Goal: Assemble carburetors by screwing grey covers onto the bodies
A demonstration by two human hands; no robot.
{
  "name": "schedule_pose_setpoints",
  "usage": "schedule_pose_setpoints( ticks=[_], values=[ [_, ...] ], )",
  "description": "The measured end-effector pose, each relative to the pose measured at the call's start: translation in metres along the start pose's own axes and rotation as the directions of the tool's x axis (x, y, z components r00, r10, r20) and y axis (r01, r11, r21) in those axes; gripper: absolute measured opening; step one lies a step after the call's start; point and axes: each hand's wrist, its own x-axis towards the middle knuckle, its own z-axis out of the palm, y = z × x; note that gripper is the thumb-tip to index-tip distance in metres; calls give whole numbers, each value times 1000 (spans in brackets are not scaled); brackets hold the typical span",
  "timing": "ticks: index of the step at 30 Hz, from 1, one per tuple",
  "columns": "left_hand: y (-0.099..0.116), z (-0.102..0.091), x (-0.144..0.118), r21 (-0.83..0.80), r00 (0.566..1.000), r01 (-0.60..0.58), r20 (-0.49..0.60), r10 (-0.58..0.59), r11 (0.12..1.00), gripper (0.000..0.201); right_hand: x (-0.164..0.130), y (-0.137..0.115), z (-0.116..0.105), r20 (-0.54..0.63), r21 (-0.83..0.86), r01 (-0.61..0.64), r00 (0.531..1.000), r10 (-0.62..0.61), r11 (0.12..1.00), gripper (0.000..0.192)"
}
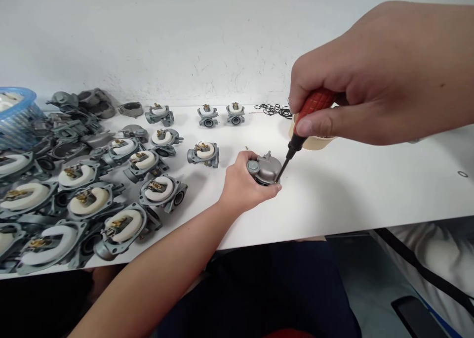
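Observation:
My left hand (242, 184) grips a small grey metal carburetor (263, 169) with its bowl cover on, holding it down on the white table (333, 199). My right hand (374, 76) is closed around a screwdriver (301, 125) with a red ribbed handle and black shaft. The screwdriver tip touches the right edge of the carburetor's cover, slanting down to the left.
Many open carburetor bodies (122, 224) with white floats crowd the table's left half; a few more (203, 152) stand farther back. A blue basket (17, 110) sits at far left. Black O-rings (272, 109) lie by the wall, a beige tape roll (314, 141) under my right hand.

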Motion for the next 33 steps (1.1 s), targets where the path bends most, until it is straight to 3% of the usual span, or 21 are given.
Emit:
schedule_pose_setpoints(
  ticks=[4,7,17,22,25,29,33],
  values=[
    [-2,0,0,-1,1000,-4,-1,4,1000,68,-2,6,3,-23,150,143,990,-141,978,25],
    [-3,1,0,-14,1000,4,5,-4,1000,68,-4,10,3,-64,110,210,977,-204,971,18],
    [-2,2,-1,-77,999,39,28,-37,996,67,-2,2,1,-70,55,132,989,-128,990,12],
    [-2,2,-1,-91,999,44,23,-42,995,66,0,-7,1,-20,42,30,999,-30,999,11],
    [-2,2,-1,-81,1000,26,8,-25,996,65,2,-5,3,-5,220,-14,1000,15,975,20],
    [-2,2,-1,-104,999,40,10,-39,994,65,-2,2,11,2,478,-112,992,127,871,31],
    [-3,2,0,-142,998,60,34,-56,988,66,-17,1,29,-133,591,-65,975,177,804,42]
  ],
)
